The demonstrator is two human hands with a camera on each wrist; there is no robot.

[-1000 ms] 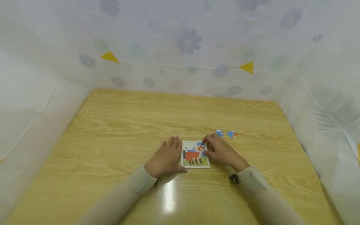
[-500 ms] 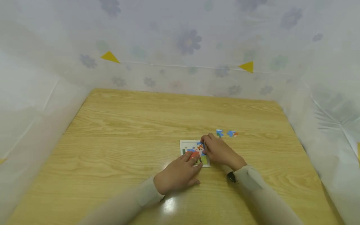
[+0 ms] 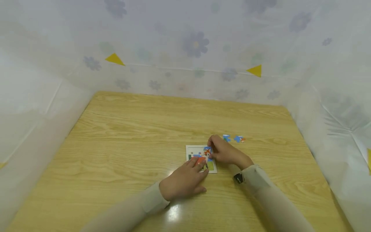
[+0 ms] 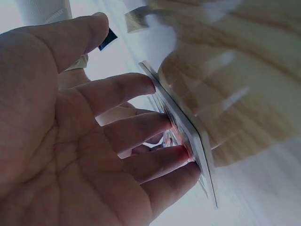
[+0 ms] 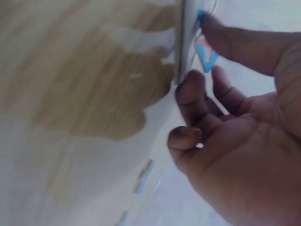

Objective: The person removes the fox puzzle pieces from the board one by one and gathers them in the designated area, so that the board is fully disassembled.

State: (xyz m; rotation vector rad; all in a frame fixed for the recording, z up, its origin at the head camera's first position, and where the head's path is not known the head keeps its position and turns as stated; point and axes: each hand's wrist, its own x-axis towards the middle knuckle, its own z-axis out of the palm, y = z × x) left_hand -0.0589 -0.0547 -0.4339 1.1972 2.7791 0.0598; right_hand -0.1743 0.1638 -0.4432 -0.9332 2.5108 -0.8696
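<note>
A small jigsaw puzzle with a light frame lies on the table, showing a red-orange fox on green and blue. Straight fingers of my left hand rest on its lower middle and cover part of the fox. In the left wrist view, those fingertips touch the puzzle's face. My right hand is at the upper right corner, thumb and curled fingers pinching a puzzle piece with the fox's head. The right wrist view shows this piece tilted up from the board.
Two loose blue puzzle pieces, one with green and one with orange, lie just beyond my right hand. The wooden table is bounded by pale flowered sheeting at the back and sides.
My left hand has moved from the puzzle's left edge to the right and onto its lower middle. The right hand stays at the upper right corner, with the head piece shifting slightly.
</note>
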